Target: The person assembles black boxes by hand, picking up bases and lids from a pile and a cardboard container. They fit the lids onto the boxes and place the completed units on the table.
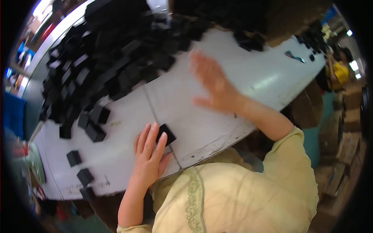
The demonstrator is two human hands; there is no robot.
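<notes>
Your left hand (149,153) lies flat on the table (241,77), fingers together, tips pressing on one small black box (166,134) near the table's front edge. It pins the box, no grip closed round it. Your right hand (213,83) is open, fingers spread, blurred, up over the bare white middle of the table and holding nothing.

Left of the pinned box are loose black boxes: two just beyond your fingers (97,124), and three more single ones (79,173) strung toward the near left corner, well apart from each other. Behind them is a big heap of black boxes (105,58) covering the far left of the table, too many and too overlapped to count. A smaller cluster (248,40) sits at the far edge. A small bluish tool (294,56) lies far right; its kind is unclear. Another person in a yellow top (339,72) stands at the far right end, near another dark pile (312,39).
</notes>
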